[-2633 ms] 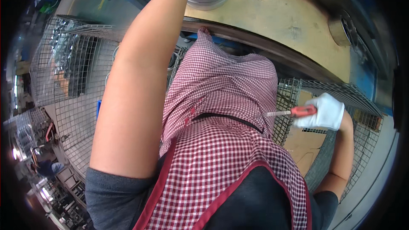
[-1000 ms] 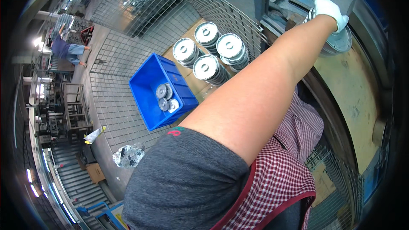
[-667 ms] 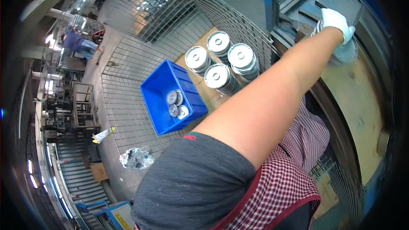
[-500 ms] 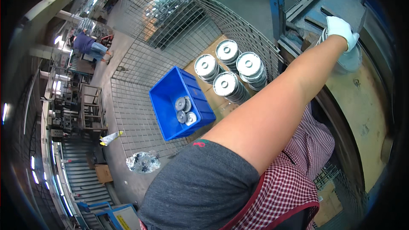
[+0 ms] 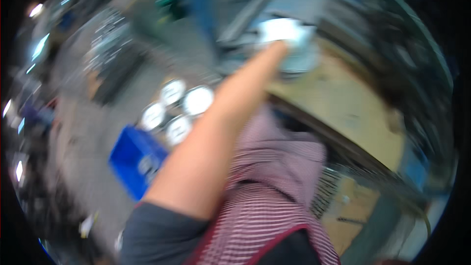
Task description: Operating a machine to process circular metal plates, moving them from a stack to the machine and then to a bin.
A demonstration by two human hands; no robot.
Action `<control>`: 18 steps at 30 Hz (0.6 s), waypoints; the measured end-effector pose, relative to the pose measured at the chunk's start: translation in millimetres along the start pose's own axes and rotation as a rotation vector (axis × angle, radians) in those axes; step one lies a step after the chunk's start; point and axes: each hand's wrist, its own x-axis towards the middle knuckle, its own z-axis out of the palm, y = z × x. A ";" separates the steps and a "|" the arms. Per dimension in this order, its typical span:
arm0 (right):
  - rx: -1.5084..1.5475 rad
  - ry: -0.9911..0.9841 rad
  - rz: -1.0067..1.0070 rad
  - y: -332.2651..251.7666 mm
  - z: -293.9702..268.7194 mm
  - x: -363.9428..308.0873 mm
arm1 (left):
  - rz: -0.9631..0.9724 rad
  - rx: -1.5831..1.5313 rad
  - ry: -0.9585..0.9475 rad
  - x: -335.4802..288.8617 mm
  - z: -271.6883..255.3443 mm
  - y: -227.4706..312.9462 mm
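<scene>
My left hand is in a white glove, at the end of my outstretched bare left arm. Motion blur smears its fingers, so their grip is unreadable. Right below and beside the glove are round, pale metal discs, on the near end of the tan worktable. Whether the hand holds or only touches the discs cannot be made out. My right hand is not in view.
Several stacks of round metal lids stand left of my arm. Beside them is a blue plastic bin with discs inside. A blue post rises near the table's far end. Behind the stacks sits a pile of metal parts.
The whole view has swung to the right and blurred. Bin, lid stacks and my left arm now appear further left, and more of the worktable shows. The gloved hand stays by the discs.
</scene>
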 end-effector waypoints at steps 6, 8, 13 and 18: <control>-0.217 0.229 0.523 -157.4 51.1 -22.4 | 0.012 0.057 0.035 2.6 -11.0 10.2; -0.137 0.808 0.381 -109.1 97.0 -53.7 | -0.032 0.090 0.071 1.8 -18.1 -1.2; -0.110 1.924 0.635 -67.2 154.4 -169.3 | -0.031 0.119 0.054 10.5 -13.3 -1.2; -0.697 2.680 0.795 -20.8 135.6 -254.4 | -0.056 0.121 0.037 10.1 -11.1 6.7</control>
